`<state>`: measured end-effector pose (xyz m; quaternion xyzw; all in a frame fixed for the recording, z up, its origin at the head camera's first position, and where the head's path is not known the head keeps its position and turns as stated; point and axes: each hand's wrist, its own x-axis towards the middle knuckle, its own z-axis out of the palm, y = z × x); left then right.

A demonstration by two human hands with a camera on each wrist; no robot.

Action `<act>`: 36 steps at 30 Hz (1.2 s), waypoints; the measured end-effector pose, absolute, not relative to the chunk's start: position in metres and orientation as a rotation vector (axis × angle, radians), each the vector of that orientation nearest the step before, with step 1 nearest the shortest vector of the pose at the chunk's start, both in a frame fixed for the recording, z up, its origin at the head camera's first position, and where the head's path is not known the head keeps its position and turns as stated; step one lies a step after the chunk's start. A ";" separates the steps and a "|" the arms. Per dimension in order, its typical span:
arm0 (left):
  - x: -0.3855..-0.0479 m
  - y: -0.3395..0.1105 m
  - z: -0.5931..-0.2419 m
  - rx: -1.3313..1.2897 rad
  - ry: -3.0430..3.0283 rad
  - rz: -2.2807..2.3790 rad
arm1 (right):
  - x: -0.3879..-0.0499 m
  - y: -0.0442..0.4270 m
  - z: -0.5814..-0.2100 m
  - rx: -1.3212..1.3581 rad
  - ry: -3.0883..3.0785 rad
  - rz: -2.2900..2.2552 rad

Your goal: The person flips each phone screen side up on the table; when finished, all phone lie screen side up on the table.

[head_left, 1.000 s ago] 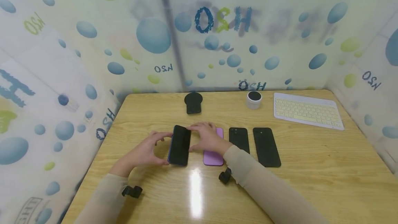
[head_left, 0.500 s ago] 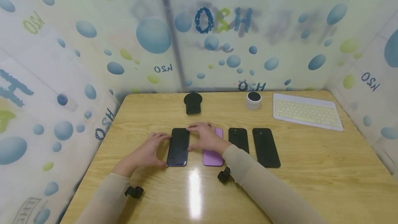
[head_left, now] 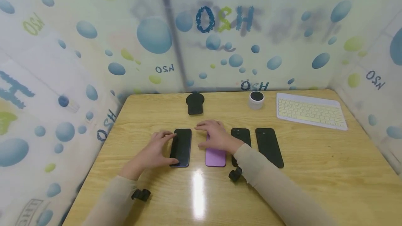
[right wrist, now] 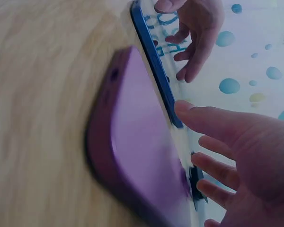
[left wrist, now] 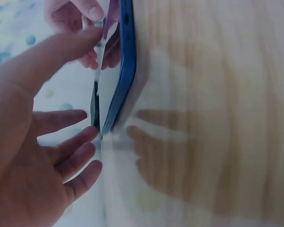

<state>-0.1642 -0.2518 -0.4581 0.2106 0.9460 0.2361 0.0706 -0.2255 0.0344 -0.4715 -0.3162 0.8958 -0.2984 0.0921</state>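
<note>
A dark-screened phone with a blue edge (head_left: pixel 181 147) lies flat on the wooden table. My left hand (head_left: pixel 153 153) hovers at its left side, fingertips by the top corner and thumb over the bottom one; contact cannot be told. In the left wrist view the fingers of that hand (left wrist: pixel 19 151) are spread beside the blue edge (left wrist: pixel 127 61). My right hand (head_left: pixel 217 138), thumb and fingers apart, is above the purple phone (head_left: pixel 215 158), holding nothing. The right wrist view has this hand (right wrist: pixel 262 158) beyond the purple phone (right wrist: pixel 142 137).
Two black phones, one (head_left: pixel 241 136) partly behind the right wrist and another (head_left: pixel 269 148) farther right, complete the row. Farther back stand a black round-topped piece (head_left: pixel 195 104) and a white cylinder with a dark top (head_left: pixel 256 101). A white keyboard (head_left: pixel 311 111) lies back right.
The blue-edged phone, tilted between both hands at first, now lies flat. My right hand has moved right, away from it, and my left thumb has come in over its lower corner.
</note>
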 end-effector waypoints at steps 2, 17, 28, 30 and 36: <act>-0.164 -0.244 -0.459 0.642 2.858 0.718 | -0.226 0.046 -0.468 -0.929 2.672 -0.866; -0.169 -0.178 -0.458 0.844 2.785 0.615 | -0.224 0.106 -0.458 -0.877 2.694 -0.652; -0.169 -0.159 -0.460 0.883 2.766 0.575 | -0.222 0.119 -0.464 -0.872 2.701 -0.670; -0.169 -0.157 -0.461 0.897 2.769 0.565 | -0.221 0.119 -0.465 -0.854 2.697 -0.682; -0.169 -0.151 -0.461 0.912 2.784 0.536 | -0.221 0.119 -0.468 -0.823 2.715 -0.699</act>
